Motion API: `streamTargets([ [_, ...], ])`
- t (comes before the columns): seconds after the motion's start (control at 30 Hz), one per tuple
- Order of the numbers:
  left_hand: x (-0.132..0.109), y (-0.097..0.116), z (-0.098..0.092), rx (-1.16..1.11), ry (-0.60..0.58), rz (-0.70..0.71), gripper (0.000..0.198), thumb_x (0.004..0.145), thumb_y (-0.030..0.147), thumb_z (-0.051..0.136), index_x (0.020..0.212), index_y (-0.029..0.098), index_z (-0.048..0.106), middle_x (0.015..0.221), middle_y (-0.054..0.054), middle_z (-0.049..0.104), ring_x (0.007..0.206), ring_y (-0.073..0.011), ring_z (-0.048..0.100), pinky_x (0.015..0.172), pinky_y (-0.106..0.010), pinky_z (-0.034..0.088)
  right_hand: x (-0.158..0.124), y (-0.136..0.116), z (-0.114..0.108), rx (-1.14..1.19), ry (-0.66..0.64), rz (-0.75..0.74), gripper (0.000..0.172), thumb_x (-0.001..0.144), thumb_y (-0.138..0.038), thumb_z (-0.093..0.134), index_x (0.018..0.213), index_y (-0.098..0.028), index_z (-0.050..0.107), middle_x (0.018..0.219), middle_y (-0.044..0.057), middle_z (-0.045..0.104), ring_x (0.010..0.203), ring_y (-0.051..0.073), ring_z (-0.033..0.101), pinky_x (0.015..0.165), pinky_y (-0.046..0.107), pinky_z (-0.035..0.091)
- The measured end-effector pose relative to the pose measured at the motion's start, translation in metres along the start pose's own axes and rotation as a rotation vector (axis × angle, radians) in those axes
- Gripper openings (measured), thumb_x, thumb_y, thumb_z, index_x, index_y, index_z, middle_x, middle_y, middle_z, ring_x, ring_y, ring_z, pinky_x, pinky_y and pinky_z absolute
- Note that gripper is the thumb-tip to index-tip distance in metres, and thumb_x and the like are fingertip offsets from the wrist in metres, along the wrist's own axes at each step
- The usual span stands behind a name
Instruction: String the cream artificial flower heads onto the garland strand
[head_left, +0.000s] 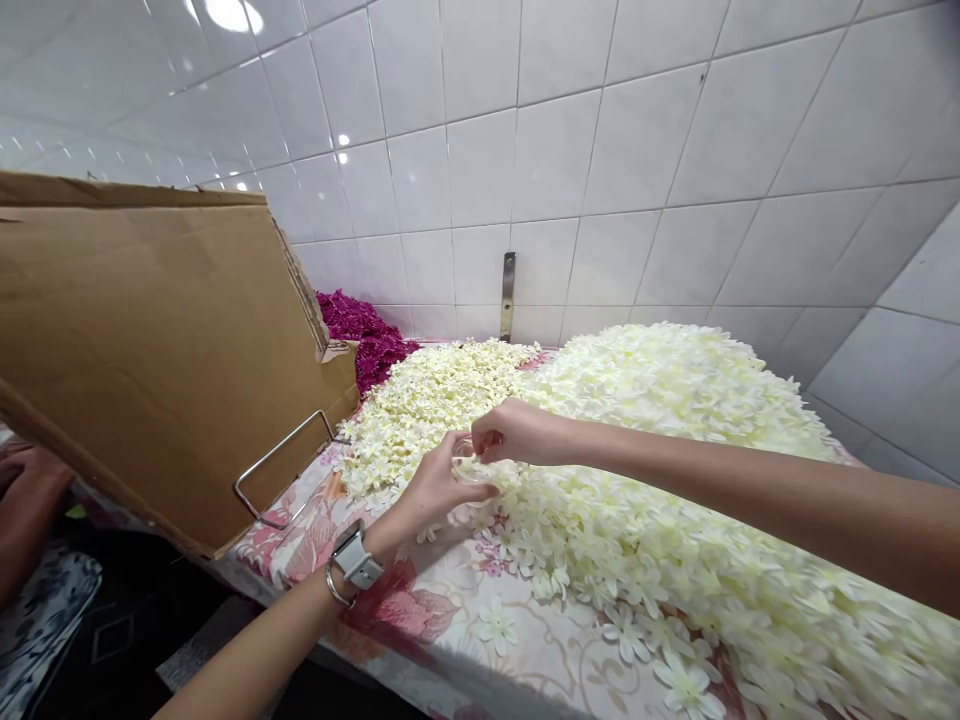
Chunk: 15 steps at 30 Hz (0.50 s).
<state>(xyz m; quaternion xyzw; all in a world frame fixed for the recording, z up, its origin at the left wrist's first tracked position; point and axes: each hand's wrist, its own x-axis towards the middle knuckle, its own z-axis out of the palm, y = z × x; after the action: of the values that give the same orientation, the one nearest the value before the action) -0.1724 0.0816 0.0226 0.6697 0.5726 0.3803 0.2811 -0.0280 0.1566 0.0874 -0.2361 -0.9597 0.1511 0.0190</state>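
Note:
My left hand point(439, 480), with a pale-strapped watch point(358, 556) and a metal bangle on its wrist, curves its thumb and fingers around a clear round thing point(469, 468). It looks see-through, but its exact kind is hard to make out. Right above it, my right hand point(517, 432) is closed in a pinch, knuckles up; what its fingertips hold is hidden. Both hands are close together over the edge of a pile of small cream flowers point(442, 385). A bigger heap of white flowers point(675, 390) spreads under and beyond my right forearm.
A large cardboard sheet point(150, 350) stands at the left beside a bent metal wire frame point(281, 470). Purple flowers point(367, 335) lie behind it. Loose flowers dot the floral tablecloth point(420, 610). A tiled wall point(555, 150) closes the back. Another person's arm point(34, 510) shows far left.

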Motion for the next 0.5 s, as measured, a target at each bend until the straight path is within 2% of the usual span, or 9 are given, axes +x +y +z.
streamTargets([
  [0.1,-0.003,0.003,-0.004,0.048,-0.006,-0.006,0.058,0.063,0.038,0.073,0.112,0.019,0.049,0.116,-0.010,0.057,0.107,-0.0284,0.053,0.087,-0.038,0.041,-0.004,-0.005,0.002,-0.023,0.040,0.022,0.012,0.083,-0.013,0.054,0.092,-0.010,0.061,0.085,0.010,0.065,0.072,0.015,0.058,0.057,0.022,0.038],
  [0.23,-0.007,0.003,-0.012,0.139,0.000,-0.058,0.072,0.059,0.043,0.075,0.119,0.018,0.045,0.123,-0.013,0.053,0.112,-0.0308,0.050,0.089,-0.042,0.042,-0.005,-0.015,0.003,-0.049,-0.006,0.010,0.013,0.083,-0.012,0.053,0.093,-0.008,0.059,0.082,0.010,0.065,0.066,0.014,0.057,0.051,0.020,0.035],
  [0.37,-0.009,-0.001,-0.027,0.201,0.122,-0.047,0.069,0.063,0.046,0.070,0.120,0.020,0.042,0.127,-0.013,0.051,0.117,-0.0294,0.048,0.094,-0.042,0.040,0.001,-0.018,0.003,-0.090,-0.022,-0.014,0.015,0.077,-0.016,0.065,0.090,-0.008,0.062,0.080,0.009,0.066,0.074,0.016,0.060,0.056,0.021,0.038],
  [0.5,-0.009,0.000,-0.040,0.191,0.247,-0.038,0.069,0.063,0.049,0.069,0.119,0.019,0.041,0.124,-0.014,0.053,0.116,-0.0282,0.050,0.095,-0.041,0.041,0.007,-0.018,0.007,-0.126,-0.051,-0.036,0.009,0.084,-0.015,0.058,0.089,-0.010,0.062,0.083,0.005,0.065,0.078,0.013,0.061,0.068,0.024,0.046],
])
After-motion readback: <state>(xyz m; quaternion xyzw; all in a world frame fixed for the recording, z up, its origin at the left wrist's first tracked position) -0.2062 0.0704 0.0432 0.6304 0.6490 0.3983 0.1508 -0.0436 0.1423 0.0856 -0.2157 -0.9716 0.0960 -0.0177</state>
